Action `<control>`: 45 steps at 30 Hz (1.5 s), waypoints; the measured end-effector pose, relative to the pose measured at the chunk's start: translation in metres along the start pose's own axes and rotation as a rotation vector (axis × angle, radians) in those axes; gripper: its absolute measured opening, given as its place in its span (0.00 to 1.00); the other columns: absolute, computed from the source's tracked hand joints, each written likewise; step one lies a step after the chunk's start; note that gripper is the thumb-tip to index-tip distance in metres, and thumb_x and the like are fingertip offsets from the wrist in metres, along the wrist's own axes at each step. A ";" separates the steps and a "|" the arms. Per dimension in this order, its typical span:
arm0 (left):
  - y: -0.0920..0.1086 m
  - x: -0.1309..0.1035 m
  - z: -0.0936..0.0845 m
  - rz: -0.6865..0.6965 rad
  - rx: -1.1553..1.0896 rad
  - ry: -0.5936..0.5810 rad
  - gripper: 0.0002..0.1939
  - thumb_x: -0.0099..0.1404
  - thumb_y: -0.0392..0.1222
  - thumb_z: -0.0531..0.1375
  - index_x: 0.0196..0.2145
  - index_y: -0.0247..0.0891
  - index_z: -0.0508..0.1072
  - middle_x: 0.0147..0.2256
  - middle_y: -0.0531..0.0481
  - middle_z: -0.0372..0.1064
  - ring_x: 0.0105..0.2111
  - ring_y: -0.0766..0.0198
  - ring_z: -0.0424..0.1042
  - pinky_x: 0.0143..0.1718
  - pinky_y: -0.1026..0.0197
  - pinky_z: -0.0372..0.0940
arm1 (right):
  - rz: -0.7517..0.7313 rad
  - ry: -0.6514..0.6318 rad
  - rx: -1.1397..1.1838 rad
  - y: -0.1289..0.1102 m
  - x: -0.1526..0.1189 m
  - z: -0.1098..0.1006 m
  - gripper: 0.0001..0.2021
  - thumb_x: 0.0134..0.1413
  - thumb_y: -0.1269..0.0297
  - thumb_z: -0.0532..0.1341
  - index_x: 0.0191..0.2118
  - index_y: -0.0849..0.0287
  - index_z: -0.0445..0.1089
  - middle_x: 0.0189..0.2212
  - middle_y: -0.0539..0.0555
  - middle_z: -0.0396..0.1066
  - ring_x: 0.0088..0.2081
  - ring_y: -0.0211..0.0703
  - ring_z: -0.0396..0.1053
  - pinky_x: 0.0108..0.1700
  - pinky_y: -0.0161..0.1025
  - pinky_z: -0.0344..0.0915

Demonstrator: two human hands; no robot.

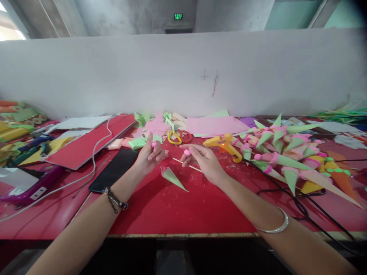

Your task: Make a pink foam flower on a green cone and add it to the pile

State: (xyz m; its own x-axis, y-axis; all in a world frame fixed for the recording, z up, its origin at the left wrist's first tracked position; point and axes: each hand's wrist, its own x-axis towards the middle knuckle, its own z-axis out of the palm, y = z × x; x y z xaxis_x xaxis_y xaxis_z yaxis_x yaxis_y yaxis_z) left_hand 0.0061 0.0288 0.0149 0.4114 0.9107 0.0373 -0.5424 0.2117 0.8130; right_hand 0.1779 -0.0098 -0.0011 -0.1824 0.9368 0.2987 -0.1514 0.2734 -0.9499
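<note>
While both forearms reached out over the red surface [177, 214], the left hand [150, 154] was raised a little, its fingers curled in and pinching a small pink ball [154, 144] at the tips. The right hand [202, 158] rested low just beside it, thumb and forefinger closed on a second pink ball [187, 152]; a thin wooden stick [186, 164] ran under that hand, though whether the fingers actually gripped it could not be told from this angle. Between and slightly below the two hands, a green paper cone [172, 177] lay on its side on the surface, touching neither hand.

A black phone [114, 170] lay flat near the left wrist, which wore a dark beaded bracelet [116, 199], and a white cable [94, 160] curved past the phone. The right forearm carried a silver bangle [275, 225]. Beyond the hands sat yellow-handled scissors [174, 137] and a yellow glue gun [225, 145] with a lit orange lamp. To the right, a heap of finished green cones with pink trim [281, 152] was piled up, with black cords [304, 206] trailing in front of it.
</note>
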 end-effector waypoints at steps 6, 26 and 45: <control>-0.006 0.006 -0.002 0.061 0.068 0.099 0.04 0.59 0.38 0.56 0.32 0.36 0.70 0.28 0.55 0.71 0.21 0.76 0.67 0.27 0.71 0.65 | -0.020 0.057 0.051 -0.001 0.001 0.002 0.04 0.45 0.67 0.61 0.30 0.57 0.65 0.29 0.48 0.71 0.33 0.35 0.71 0.39 0.36 0.67; -0.008 0.008 -0.002 0.102 0.028 0.116 0.10 0.52 0.41 0.62 0.25 0.34 0.63 0.21 0.60 0.57 0.18 0.77 0.59 0.23 0.71 0.62 | -0.022 0.037 0.044 0.000 0.000 0.001 0.03 0.46 0.66 0.61 0.29 0.58 0.68 0.25 0.47 0.70 0.29 0.33 0.70 0.36 0.34 0.67; -0.008 0.009 -0.004 0.118 0.080 0.086 0.10 0.56 0.44 0.57 0.25 0.35 0.62 0.18 0.61 0.51 0.15 0.77 0.51 0.23 0.71 0.58 | 0.047 -0.086 0.009 0.000 -0.003 0.001 0.09 0.52 0.61 0.55 0.33 0.59 0.69 0.20 0.48 0.68 0.21 0.33 0.68 0.27 0.34 0.66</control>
State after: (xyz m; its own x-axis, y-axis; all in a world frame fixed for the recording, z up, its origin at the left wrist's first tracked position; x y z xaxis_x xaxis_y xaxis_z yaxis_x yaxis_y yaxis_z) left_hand 0.0112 0.0368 0.0062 0.2822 0.9553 0.0882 -0.5218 0.0757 0.8497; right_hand 0.1775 -0.0129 -0.0017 -0.2725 0.9260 0.2614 -0.1494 0.2276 -0.9622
